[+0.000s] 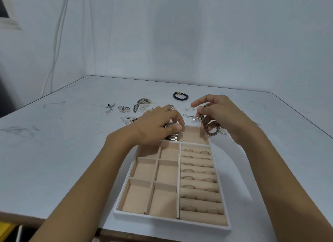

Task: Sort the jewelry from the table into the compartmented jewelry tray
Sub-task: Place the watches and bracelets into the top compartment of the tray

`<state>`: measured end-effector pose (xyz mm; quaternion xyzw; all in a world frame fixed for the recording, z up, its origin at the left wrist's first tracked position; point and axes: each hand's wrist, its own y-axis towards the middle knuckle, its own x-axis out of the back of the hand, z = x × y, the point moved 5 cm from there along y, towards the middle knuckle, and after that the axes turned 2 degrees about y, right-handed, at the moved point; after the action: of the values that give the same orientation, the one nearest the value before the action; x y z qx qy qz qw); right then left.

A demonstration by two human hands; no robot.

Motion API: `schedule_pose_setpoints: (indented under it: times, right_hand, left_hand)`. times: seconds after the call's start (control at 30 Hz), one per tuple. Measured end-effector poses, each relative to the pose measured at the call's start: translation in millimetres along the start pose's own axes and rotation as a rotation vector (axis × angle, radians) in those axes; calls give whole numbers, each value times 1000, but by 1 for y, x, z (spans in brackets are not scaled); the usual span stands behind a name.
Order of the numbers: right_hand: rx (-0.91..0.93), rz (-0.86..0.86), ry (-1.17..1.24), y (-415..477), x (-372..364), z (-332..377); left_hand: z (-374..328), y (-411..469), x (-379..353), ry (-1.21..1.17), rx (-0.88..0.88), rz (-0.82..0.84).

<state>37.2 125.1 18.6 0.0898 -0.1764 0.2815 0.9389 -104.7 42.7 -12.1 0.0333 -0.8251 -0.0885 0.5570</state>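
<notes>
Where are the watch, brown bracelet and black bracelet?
watch (173, 138): head view, on the metal band links.
brown bracelet (205, 128): head view, on the hanging beads.
black bracelet (174, 96): head view, on its left-side beads.

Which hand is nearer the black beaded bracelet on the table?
Right. The right hand, holding a brown bead bracelet, sits just right of the black beaded bracelet; the left hand, gripping a watch over the tray, is farther away.
</notes>
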Motion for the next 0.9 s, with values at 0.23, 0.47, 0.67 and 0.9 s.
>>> schedule_pose_setpoints:
  times: [0.23, 0.47, 0.67, 0.9]
  right_hand:
    - [8, -1, 3, 0, 0, 0]
    - [30, 0, -4, -1, 0, 2]
    - [53, 19, -5, -1, -3, 3]
    - [56, 17, -7, -1, -4, 2]
  left_hand:
    - [-1, -1, -1, -14, -4, 20]
    - [3, 1, 2, -32, -2, -13]
    - [1, 0, 1, -61, -14, 24]
    - [0, -1, 3, -29, -32, 29]
